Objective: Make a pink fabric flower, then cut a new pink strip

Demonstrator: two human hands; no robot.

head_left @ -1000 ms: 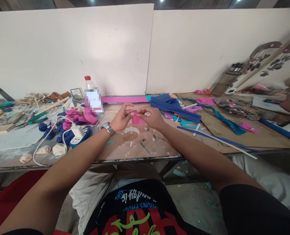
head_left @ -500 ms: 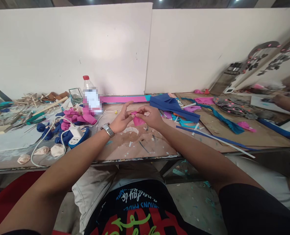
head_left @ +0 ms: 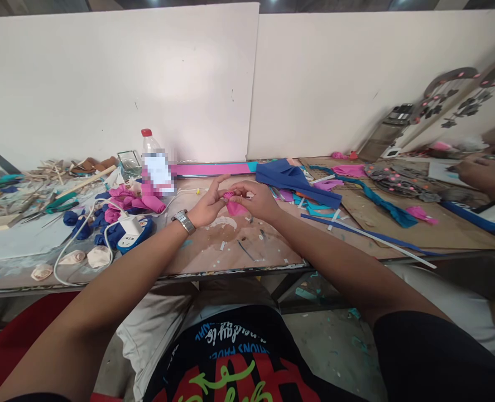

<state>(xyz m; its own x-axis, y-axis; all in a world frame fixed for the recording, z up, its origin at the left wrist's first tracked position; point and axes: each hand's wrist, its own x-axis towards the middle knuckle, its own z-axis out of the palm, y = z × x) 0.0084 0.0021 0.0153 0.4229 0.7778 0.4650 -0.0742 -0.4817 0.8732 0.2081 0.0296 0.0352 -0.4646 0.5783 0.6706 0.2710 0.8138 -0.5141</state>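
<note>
Both my hands meet over the middle of the worktable [head_left: 230, 251]. Between them is a small pink foam piece [head_left: 234, 207], partly rolled at its top. My left hand [head_left: 207, 205], with a metal watch on the wrist, pinches the rolled end with thumb and fingers. My right hand [head_left: 258, 200] grips the same piece from the right, and its fingers cover part of it. The piece hangs a little above the tabletop.
Pink and blue foam flowers [head_left: 117, 206], a white power strip [head_left: 132, 228] with cable and a plastic bottle [head_left: 153, 164] lie left. Blue foam sheets [head_left: 293, 178] and strips lie right. Another person's hand [head_left: 481, 173] works at the far right. White boards stand behind.
My fingers have shifted on the pink piece and its top looks rolled tighter. The other person's hand at the far right has moved slightly up and left.
</note>
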